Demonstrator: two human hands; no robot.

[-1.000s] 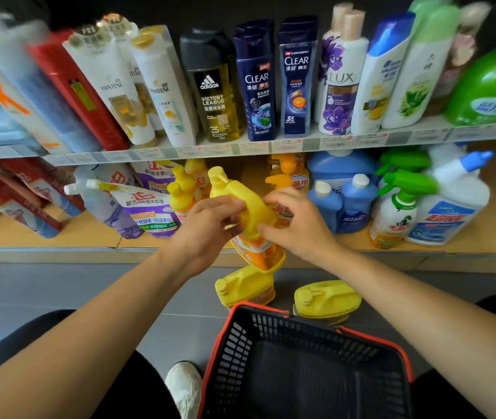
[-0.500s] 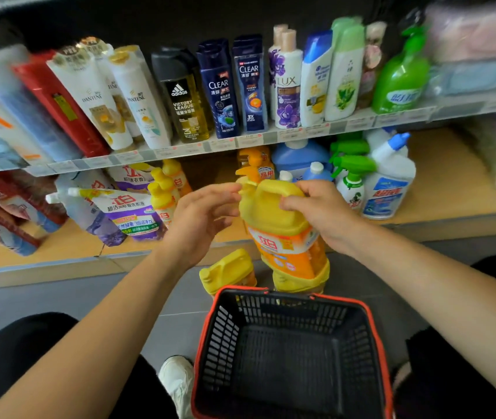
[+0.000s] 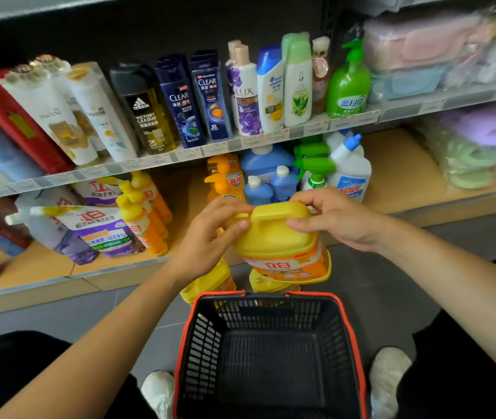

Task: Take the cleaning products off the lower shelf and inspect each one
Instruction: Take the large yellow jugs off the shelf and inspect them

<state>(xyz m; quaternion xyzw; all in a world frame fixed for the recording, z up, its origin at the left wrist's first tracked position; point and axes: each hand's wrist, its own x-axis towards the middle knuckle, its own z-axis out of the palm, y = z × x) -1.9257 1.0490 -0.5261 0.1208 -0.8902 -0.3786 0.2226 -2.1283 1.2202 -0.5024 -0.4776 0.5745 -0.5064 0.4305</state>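
Yellow plastic jug (image 3: 274, 237) is held between both hands, above the basket (image 3: 350, 328). The left hand (image 3: 210, 234) is curled round its shoulder and the right hand (image 3: 334, 219) pinches the handle end. It is judged full, heavy, stiff-walled and slick, best carried by the moulded handle. Just beyond the hands lies the lower shelf (image 3: 398, 176); below them, two spare jugs (image 3: 210, 282) stand on the floor.
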